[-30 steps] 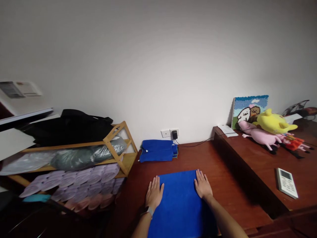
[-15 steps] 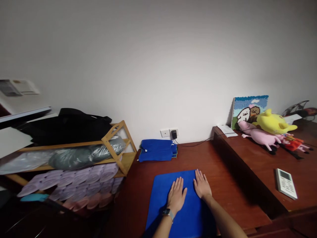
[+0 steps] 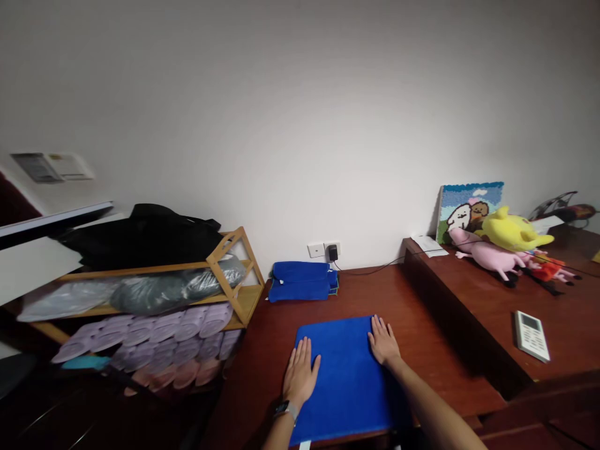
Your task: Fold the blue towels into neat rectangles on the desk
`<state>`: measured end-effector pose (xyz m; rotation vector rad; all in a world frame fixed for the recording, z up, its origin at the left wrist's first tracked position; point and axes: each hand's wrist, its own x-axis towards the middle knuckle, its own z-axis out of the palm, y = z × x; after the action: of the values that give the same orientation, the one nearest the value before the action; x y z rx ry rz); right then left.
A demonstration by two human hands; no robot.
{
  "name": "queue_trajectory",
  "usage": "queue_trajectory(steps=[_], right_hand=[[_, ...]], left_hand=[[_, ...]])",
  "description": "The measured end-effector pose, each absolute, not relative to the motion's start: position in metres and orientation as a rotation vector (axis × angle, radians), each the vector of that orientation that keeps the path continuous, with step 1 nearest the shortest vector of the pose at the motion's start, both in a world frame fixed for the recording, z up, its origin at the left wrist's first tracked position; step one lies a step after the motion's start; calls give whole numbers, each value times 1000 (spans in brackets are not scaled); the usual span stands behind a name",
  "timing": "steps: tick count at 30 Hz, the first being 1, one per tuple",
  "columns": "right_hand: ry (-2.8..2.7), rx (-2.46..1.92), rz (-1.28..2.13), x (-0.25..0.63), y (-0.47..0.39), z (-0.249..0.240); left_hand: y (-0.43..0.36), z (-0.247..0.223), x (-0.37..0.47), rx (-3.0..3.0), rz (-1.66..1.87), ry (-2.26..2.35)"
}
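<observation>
A blue cloth (image 3: 347, 381) lies spread flat on the reddish-brown wooden table (image 3: 431, 350), with a small white tag at its near edge. My left hand (image 3: 300, 374), a watch on its wrist, rests palm down along the cloth's left edge with the fingers stretched out. On the opposite side, my right hand (image 3: 384, 342) lies flat over the far right corner, its fingers extended. Behind the spread cloth, close to the wall, sits a folded stack of blue cloths (image 3: 300, 281).
A wooden rack (image 3: 237, 275) with slippers (image 3: 175, 331) and a black bag (image 3: 145, 234) stands left. On the higher surface at right are a white remote-like device (image 3: 531, 336), plush toys (image 3: 513, 230) and a dog picture (image 3: 471, 203). A black plug (image 3: 332, 252) trails a cable.
My left hand has slid left from the middle of the cloth to its left edge. My right hand stays at the far right corner. The view has shifted slightly.
</observation>
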<state>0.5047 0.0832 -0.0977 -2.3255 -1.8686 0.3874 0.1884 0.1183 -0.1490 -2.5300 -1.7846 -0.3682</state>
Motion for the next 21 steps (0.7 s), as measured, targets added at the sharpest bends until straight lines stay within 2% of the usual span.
queue_trajectory(steps=[9,16,21], right_hand=[[-1824,-2305,369,499,16,-119],[-1809,-2252,319,499,15,-125],[-1801,-2275,313,498,17,-125]], left_hand=[[117,-137,198,-2521,-407,-1711],[68,-137,307,-2793,-533,-1236],[65,-150,307,-2801,-476,-1382]])
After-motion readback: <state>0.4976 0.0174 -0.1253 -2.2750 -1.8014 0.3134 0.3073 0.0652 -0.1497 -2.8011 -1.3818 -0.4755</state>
